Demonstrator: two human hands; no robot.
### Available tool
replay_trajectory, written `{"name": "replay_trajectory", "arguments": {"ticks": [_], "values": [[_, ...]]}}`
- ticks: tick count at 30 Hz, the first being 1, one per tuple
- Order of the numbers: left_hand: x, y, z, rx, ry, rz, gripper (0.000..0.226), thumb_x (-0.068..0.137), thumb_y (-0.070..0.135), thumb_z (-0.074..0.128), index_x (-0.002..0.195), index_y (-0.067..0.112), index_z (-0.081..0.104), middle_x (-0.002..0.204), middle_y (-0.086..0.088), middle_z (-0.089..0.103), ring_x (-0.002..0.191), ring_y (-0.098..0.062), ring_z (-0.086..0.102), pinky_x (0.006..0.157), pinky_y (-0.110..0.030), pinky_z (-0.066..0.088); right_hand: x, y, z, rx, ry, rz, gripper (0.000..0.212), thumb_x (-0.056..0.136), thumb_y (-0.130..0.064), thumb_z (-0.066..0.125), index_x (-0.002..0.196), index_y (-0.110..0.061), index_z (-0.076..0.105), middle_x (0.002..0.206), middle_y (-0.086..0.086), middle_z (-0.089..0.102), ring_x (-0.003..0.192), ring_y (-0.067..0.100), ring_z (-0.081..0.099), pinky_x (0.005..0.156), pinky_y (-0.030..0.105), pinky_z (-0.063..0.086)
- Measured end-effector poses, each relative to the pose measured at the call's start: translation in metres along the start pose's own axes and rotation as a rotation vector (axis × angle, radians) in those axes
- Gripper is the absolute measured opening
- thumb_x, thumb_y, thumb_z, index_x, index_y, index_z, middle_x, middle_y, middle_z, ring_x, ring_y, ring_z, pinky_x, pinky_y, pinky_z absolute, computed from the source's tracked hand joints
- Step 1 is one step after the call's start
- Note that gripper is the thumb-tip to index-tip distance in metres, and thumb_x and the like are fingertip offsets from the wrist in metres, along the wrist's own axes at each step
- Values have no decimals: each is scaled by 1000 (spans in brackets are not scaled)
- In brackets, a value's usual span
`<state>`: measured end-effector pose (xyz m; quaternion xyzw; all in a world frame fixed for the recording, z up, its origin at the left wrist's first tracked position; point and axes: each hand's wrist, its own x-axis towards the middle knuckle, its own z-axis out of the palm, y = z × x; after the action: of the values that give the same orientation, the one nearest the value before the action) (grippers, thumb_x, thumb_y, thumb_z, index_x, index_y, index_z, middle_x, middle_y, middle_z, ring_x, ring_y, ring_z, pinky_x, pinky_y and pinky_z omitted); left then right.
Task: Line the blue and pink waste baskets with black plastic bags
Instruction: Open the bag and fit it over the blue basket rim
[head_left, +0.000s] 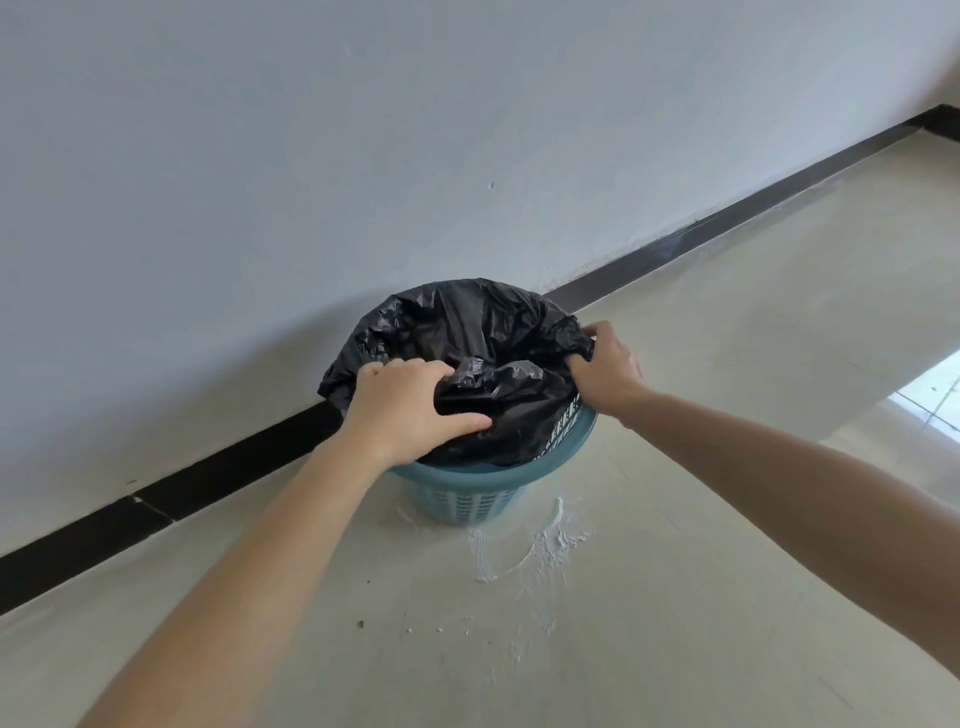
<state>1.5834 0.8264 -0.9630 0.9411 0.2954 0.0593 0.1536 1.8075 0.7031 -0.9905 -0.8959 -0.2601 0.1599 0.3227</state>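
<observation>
Both bare forearms reach down to a round blue slatted plastic waste basket (470, 501) on the pale floor (675, 571) by the wall. Left hand (410, 410) fingers bunch the crinkly black plastic bag (467, 332) near the rim; right hand (605, 366) fingers clutch its right edge.

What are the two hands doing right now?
Left hand: closed, gripping the black bag at the blue basket.
Right hand: closed on the bag's edge.

A pale grey plastered wall (363, 130) meets a glossy beige tiled floor (727, 467) along a black skirting strip (675, 236); smeared white powder streaks (545, 545) and small dark specks (359, 623) mark the floor
</observation>
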Motion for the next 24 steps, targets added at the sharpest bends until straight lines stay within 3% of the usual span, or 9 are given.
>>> {"name": "replay_trajectory", "arguments": {"ticks": [2,4,7,11,14,16,18,21,24], "values": [[-15,1,13,79,290,123,33,77,34,75,105,20,69,87,2,62,89,-25,59,89,-39,36,-3,-3,0,-13,32,-10,33,90,-18,49,123,-19,45,98,8,58,91,30,56,76,38,47],[-27,2,27,26,551,241,24,72,5,71,95,13,69,82,-1,58,82,-24,55,88,-39,37,-5,-7,0,-24,68,3,35,91,-14,48,125,-17,44,101,10,59,90,30,56,75,38,47],[-42,-2,45,-19,709,428,19,76,9,64,95,11,64,88,-7,56,88,-26,53,93,-39,36,-10,-4,1,22,100,66,34,92,-19,48,126,-16,42,109,11,59,95,31,56,81,42,50],[-60,-14,69,111,704,532,15,88,22,65,101,12,64,91,-11,55,88,-28,52,87,-41,39,-22,4,9,212,192,105,46,94,-37,44,135,-17,41,120,6,57,106,26,52,88,37,43],[-66,-21,75,134,738,501,18,91,20,66,108,13,66,94,-9,49,86,-28,50,80,-39,40,-35,13,19,334,284,159,39,97,-39,41,129,-17,44,113,4,57,107,25,54,87,37,46],[-66,-22,74,124,736,515,18,92,14,63,109,12,68,90,-8,49,81,-26,48,74,-38,41,-41,19,24,494,306,221,26,100,-36,41,116,-18,47,106,4,57,96,25,63,74,40,59],[-66,-17,74,124,724,551,25,91,4,60,112,13,69,81,-7,51,74,-23,48,67,-39,43,-43,25,22,591,237,264,11,101,-20,41,110,-17,46,108,11,59,83,26,68,55,34,60],[-67,-8,73,169,689,612,46,85,-10,56,118,19,69,71,-5,48,64,-22,47,62,-38,41,-34,39,10,313,7,267,24,98,-2,39,114,-15,50,109,16,60,79,31,68,61,43,62],[-69,-4,73,199,656,636,48,82,-8,60,119,21,70,71,-4,51,62,-23,51,61,-38,41,-27,45,-1,165,-30,341,25,99,-8,43,120,-10,57,106,14,62,66,21,67,57,37,62]]}}
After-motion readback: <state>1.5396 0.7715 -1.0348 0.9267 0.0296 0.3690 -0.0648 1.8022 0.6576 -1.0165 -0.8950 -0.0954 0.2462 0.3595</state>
